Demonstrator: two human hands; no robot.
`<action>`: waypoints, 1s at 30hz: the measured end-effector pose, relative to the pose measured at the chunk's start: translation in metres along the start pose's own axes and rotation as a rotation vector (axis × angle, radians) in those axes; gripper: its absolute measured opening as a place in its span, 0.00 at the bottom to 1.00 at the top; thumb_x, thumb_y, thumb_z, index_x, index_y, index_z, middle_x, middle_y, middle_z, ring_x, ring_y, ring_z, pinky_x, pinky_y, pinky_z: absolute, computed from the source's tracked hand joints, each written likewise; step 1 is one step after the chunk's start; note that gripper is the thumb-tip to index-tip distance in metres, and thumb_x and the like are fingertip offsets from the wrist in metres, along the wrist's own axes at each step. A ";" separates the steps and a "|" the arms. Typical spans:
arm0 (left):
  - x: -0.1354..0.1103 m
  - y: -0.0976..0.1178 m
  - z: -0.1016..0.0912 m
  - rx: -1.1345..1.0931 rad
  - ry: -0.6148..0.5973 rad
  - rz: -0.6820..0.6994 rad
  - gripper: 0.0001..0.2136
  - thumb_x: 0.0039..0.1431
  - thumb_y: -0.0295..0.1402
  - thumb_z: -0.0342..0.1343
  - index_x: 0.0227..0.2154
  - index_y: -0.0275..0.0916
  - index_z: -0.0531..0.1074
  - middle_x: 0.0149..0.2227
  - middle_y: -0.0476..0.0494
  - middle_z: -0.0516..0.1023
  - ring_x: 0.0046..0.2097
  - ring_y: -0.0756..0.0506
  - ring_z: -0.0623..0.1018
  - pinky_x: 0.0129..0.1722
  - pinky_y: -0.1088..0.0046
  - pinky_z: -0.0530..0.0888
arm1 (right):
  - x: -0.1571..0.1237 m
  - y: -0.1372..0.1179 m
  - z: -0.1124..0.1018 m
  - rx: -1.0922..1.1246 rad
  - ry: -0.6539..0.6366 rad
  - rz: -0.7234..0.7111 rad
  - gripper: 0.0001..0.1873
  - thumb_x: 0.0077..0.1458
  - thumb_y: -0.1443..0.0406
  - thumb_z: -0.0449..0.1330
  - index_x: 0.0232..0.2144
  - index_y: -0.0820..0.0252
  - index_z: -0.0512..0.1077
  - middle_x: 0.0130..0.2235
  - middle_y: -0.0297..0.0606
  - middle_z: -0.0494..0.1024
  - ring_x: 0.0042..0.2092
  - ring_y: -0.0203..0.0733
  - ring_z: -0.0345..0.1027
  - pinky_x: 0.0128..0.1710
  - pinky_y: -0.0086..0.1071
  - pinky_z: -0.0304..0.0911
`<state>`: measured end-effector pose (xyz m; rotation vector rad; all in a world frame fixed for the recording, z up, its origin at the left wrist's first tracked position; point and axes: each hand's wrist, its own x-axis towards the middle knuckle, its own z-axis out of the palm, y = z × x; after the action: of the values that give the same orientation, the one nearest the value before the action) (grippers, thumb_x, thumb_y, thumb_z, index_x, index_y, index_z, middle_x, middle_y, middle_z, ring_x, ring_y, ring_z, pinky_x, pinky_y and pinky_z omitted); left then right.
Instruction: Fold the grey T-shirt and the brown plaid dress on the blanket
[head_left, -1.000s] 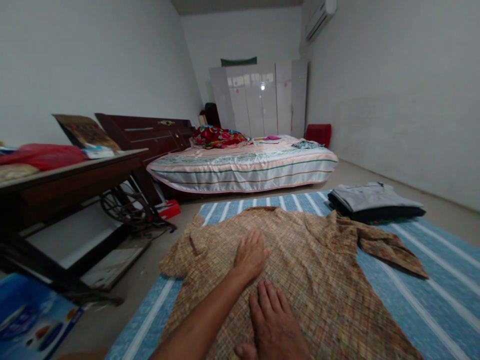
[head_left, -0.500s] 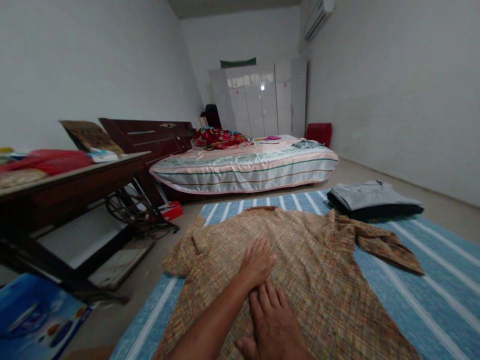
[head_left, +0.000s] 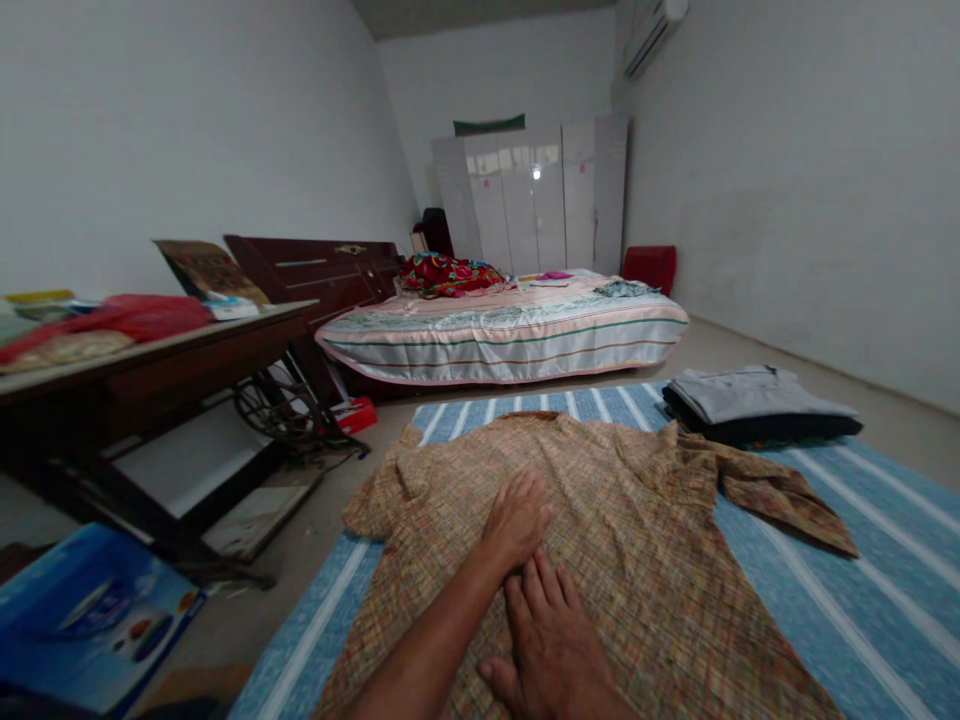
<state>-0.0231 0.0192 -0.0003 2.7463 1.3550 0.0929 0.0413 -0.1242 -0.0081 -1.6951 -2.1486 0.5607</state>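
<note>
A brown checked shirt [head_left: 630,560] lies spread out with its collar at the far side. Its right-hand sleeve stretches out sideways, while the left-hand one looks bunched close to the body. Flat on the middle of the shirt rests my left hand [head_left: 517,515], open, fingers pointing away from me. Just below it, my right hand [head_left: 559,635] also lies open on the cloth, its fingertips close to the left wrist and its thumb out to the left. Neither hand grips anything. Beneath the shirt is a blue sheet with white stripes [head_left: 847,600].
Folded clothes, grey over black [head_left: 757,400], are stacked at the sheet's far right. A bed [head_left: 495,340] stands beyond. To the left are a treadle table [head_left: 187,355] holding a red bag [head_left: 154,318], and a blue box [head_left: 90,620] on the floor.
The view has turned slightly left, so the room appears shifted to the right. Both hands stay flat on the shirt at nearly the same spot, with no clear change in the cloth.
</note>
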 end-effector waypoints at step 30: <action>-0.049 -0.080 -0.019 0.156 0.101 -0.509 0.22 0.62 0.37 0.39 0.56 0.32 0.63 0.63 0.31 0.58 0.64 0.36 0.56 0.59 0.49 0.54 | -0.005 -0.003 -0.002 -0.038 -0.021 0.039 0.43 0.56 0.41 0.43 0.63 0.65 0.52 0.66 0.49 0.43 0.66 0.56 0.31 0.63 0.52 0.33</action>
<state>-0.1175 0.0292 0.0100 2.4391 2.1203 0.0972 0.0411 -0.1290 -0.0047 -1.7617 -2.1584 0.5541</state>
